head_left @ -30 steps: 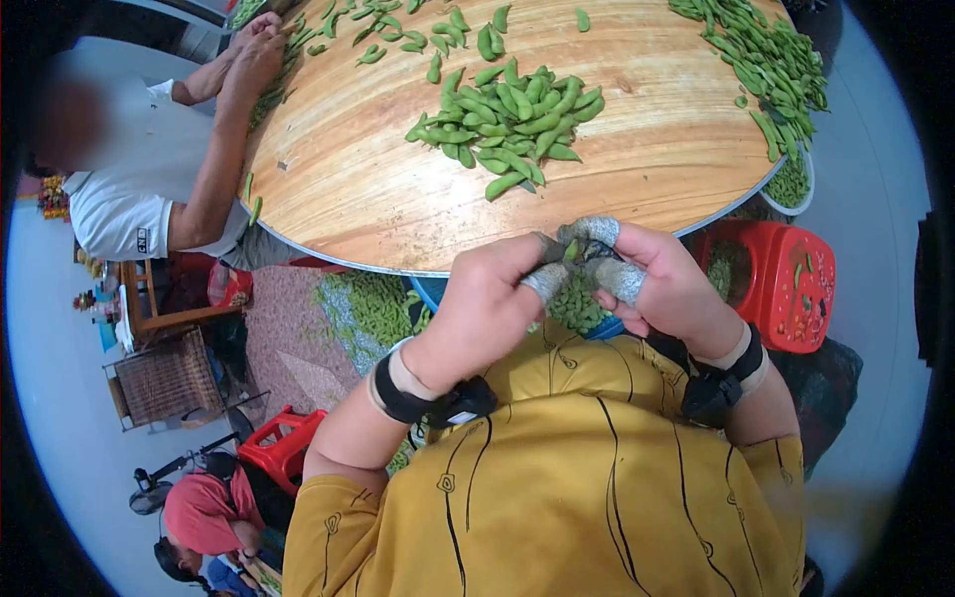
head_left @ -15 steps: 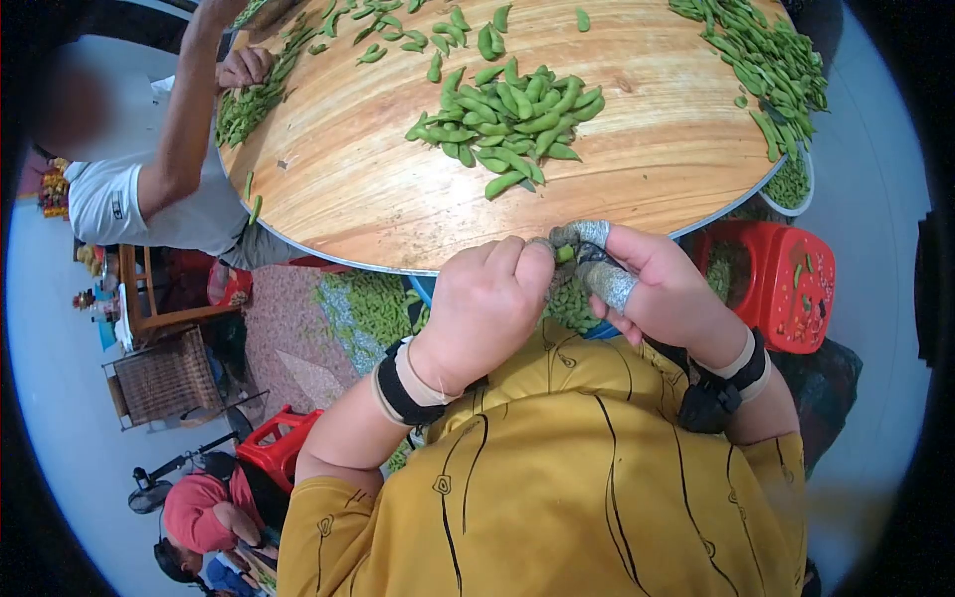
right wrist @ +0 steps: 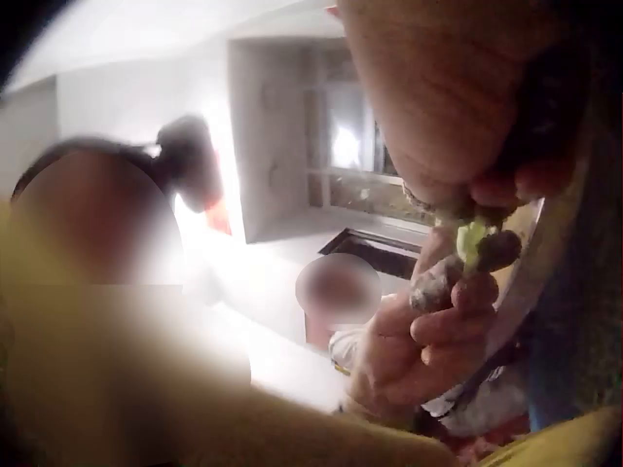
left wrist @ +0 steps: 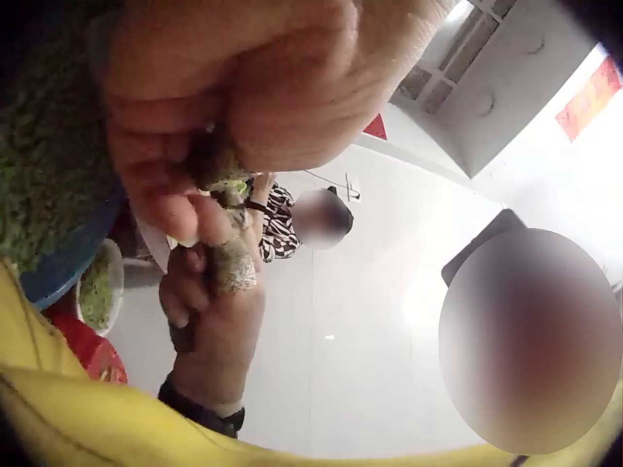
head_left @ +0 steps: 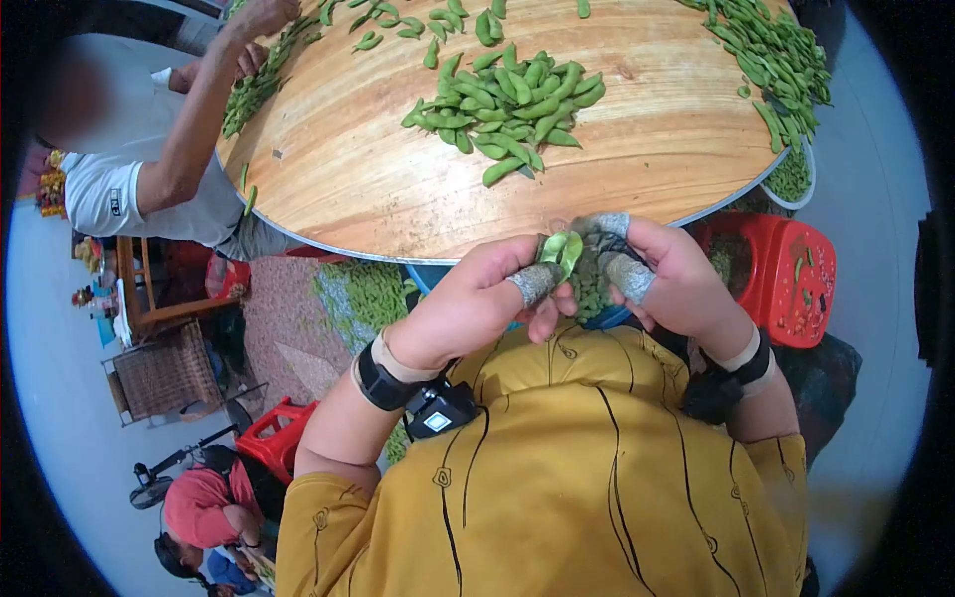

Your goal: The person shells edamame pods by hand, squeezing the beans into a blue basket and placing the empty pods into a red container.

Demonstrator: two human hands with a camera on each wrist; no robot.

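A bright green pod (head_left: pixel 565 251), split so its pale inside shows, is pinched between thumb and forefinger of the left hand (head_left: pixel 473 306). Grey tape wraps the fingertips of both hands. Right beside it, the right hand (head_left: pixel 676 284) has its taped thumb and forefinger bent near the pod; whether they hold anything is hidden. In the right wrist view the pod (right wrist: pixel 474 243) shows between the two hands' fingertips. Below the hands, shelled green beans (head_left: pixel 589 289) lie in a blue container (head_left: pixel 428 275). A heap of whole pods (head_left: pixel 507 109) rests on the wooden table (head_left: pixel 398 214).
More pods (head_left: pixel 771 60) are heaped at the table's right edge, above a white bowl (head_left: pixel 791 179) of beans. A red stool (head_left: pixel 796 284) stands at the right. Across the left side, another person (head_left: pixel 149 149) handles pods. Someone in red (head_left: pixel 214 497) sits at lower left.
The left hand has turned, so its thumb and the pod now show. The pod appears split and brighter. The person at the left has moved their arms over the pods.
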